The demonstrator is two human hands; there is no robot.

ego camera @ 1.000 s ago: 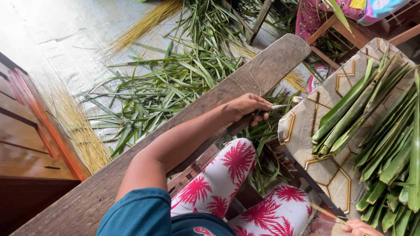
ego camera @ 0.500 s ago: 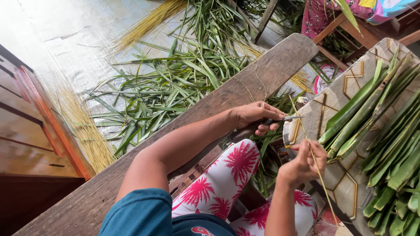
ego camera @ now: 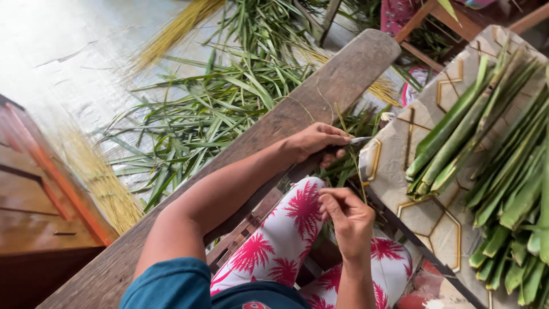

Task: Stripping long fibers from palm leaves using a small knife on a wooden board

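Nearest the camera, a teal sleeve (ego camera: 171,283) and a lap in white trousers (ego camera: 286,240) printed with red palm shapes are seen. Just above the lap, the right hand (ego camera: 349,220) is raised with bent wrist, its grip closed by thumb and forefinger on a thin, stiff leaf strip (ego camera: 351,154) that runs up toward the other hand. The left arm is stretched forward across a long, weathered wooden plank (ego camera: 320,91), and the left hand (ego camera: 317,143) is curled in a closed grip around a small knife (ego camera: 357,141), whose grey blade is laid against the strip, beside the edge of the counter (ego camera: 423,212). The counter is covered by a beige cloth patterned with gold-lined hexagons, and smooth, folded green leaf stalks (ego camera: 486,149) are piled on it. Beyond the plank, long narrow green leaves (ego camera: 217,109) are scattered over the pale floor (ego camera: 68,51), with bundles of dry yellow fibres (ego camera: 97,177) beside them.
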